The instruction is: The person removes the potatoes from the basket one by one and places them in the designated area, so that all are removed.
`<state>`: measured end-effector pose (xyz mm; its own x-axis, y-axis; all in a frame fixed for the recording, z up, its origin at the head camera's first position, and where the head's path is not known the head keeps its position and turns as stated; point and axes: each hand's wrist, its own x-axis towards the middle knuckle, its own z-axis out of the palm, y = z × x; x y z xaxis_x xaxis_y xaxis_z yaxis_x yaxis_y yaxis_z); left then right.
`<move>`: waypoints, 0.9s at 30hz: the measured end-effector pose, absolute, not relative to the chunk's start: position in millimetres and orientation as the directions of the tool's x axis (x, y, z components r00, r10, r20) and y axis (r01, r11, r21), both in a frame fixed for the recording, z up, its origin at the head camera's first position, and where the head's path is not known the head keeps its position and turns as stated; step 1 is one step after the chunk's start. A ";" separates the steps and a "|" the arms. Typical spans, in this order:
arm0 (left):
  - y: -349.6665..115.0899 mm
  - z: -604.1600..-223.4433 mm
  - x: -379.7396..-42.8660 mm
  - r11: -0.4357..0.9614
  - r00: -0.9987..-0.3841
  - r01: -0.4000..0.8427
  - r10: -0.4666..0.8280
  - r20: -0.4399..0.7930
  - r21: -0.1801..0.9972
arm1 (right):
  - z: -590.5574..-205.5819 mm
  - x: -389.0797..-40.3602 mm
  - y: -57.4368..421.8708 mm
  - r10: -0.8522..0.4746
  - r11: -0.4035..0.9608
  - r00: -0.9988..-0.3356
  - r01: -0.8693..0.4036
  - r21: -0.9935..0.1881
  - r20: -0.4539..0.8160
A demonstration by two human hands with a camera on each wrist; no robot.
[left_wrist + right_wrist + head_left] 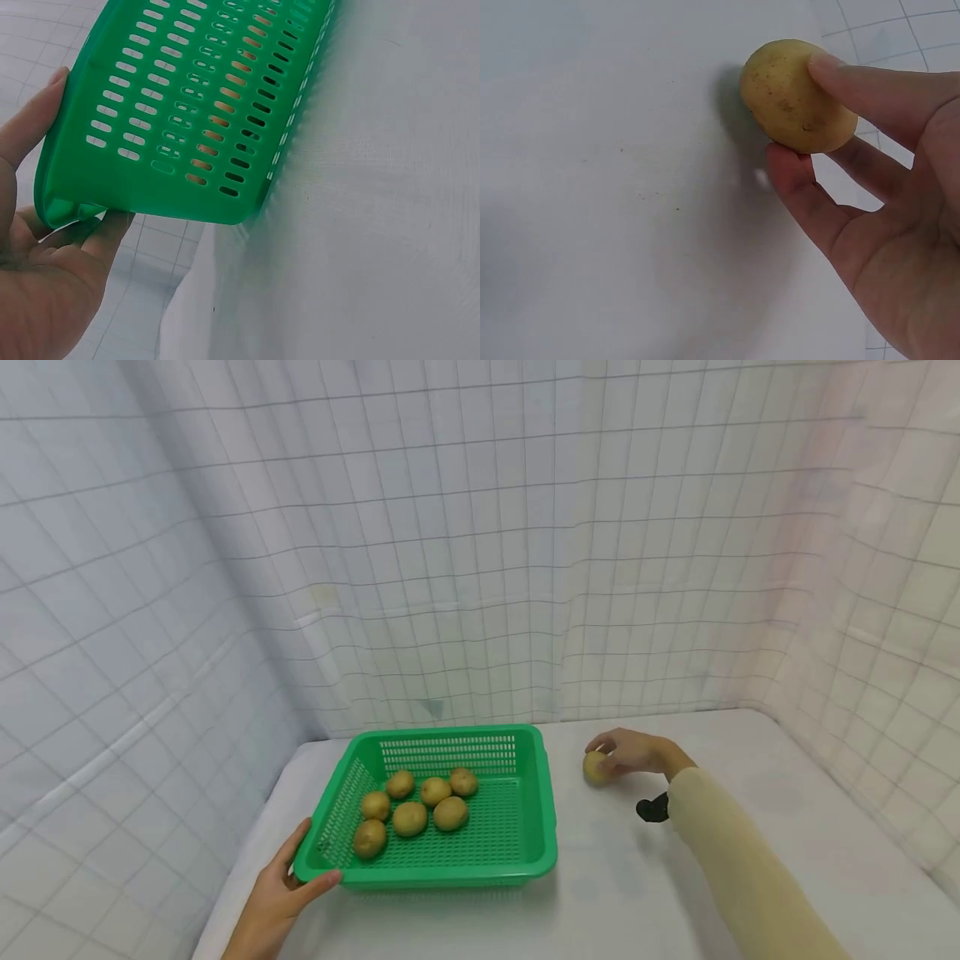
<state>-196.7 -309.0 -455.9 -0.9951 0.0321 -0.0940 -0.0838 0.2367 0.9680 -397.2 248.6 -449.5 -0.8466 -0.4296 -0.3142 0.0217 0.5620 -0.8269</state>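
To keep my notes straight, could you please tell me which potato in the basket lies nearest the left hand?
The potato closest to the near left corner of the basket, which the left hand grips; the other six there lie farther back.

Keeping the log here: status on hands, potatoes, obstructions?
Left hand gripping green basket. Right hand holding potato. Seven more potatoes inside. No obstacle visible between basket and held potato.

Pinching a yellow potato [791, 97] between thumb [874, 90] and fingers [791, 169] of the right hand [907, 255]. Can see brown marks on its skin. Also see a soft shadow [735, 210] on the white surface [592, 262] beside it, plus scattered dark specks [677, 209] farther left, and gridded cloth [889, 34] past the far edge. Can't confirm potato-to-surface contact.
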 end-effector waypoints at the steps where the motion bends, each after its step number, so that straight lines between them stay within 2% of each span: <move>1: -308.3 -456.2 -196.8 0.231 -0.995 -0.089 0.031 -0.098 0.969 | -451.6 -396.6 249.2 -0.422 0.563 -0.850 0.027 -0.826 -0.315; 17: -308.0 -462.1 -194.9 0.211 -0.996 -0.084 -0.003 -0.086 0.974 | -463.3 -400.0 245.9 -0.377 0.594 -0.881 0.008 -0.804 -0.287; 27: -305.9 -460.3 -194.2 0.218 -0.996 -0.084 0.003 -0.087 0.972 | -453.7 -395.6 247.8 -0.370 0.609 -0.886 -0.003 -0.793 -0.280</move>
<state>-194.2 -305.9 -460.3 -0.9962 0.0028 -0.0871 -0.0844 0.2179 0.9723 -395.6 247.8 -453.7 -0.8856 -0.3702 -0.2804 -0.0035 0.6091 -0.7931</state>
